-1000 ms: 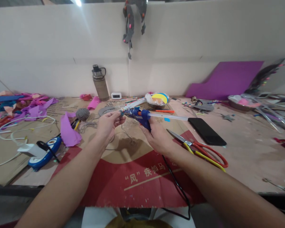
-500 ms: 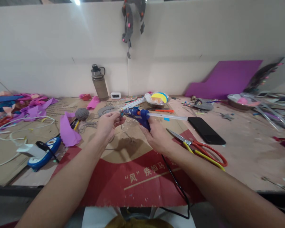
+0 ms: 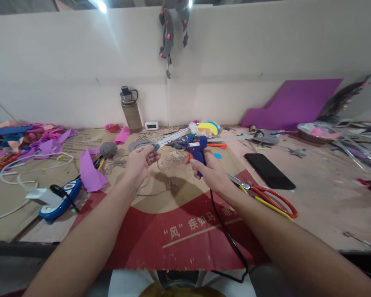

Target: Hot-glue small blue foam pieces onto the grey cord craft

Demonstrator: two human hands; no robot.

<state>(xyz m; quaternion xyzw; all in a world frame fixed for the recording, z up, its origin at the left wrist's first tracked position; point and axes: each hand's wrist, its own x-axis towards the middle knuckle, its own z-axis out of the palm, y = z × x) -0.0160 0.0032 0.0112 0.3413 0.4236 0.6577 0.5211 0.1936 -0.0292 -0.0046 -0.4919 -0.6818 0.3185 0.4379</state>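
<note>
My right hand (image 3: 212, 168) is wrapped round the handle of a blue glue gun (image 3: 198, 152), whose nozzle points left and whose orange trigger shows in front. A clear glue stick sticks out of its back to the right. My left hand (image 3: 144, 160) pinches a small grey-blue piece (image 3: 156, 147) between thumb and fingertips, a short way left of the nozzle; its exact shape is too small to make out. Grey yarn (image 3: 156, 194) hangs below and lies on the cardboard. The nozzle and the piece are apart.
Red-handled scissors (image 3: 273, 198) and a black phone (image 3: 269, 170) lie right. A yarn ball (image 3: 108, 150), purple felt (image 3: 92, 171) and a blue power strip (image 3: 62, 202) are left. A bottle (image 3: 131, 110) stands behind. The glue gun's black cord (image 3: 227, 231) crosses the red cardboard (image 3: 136, 239).
My right hand has drawn the glue gun to the right and turned it more upright, away from the piece in my left hand. My left hand has barely moved.
</note>
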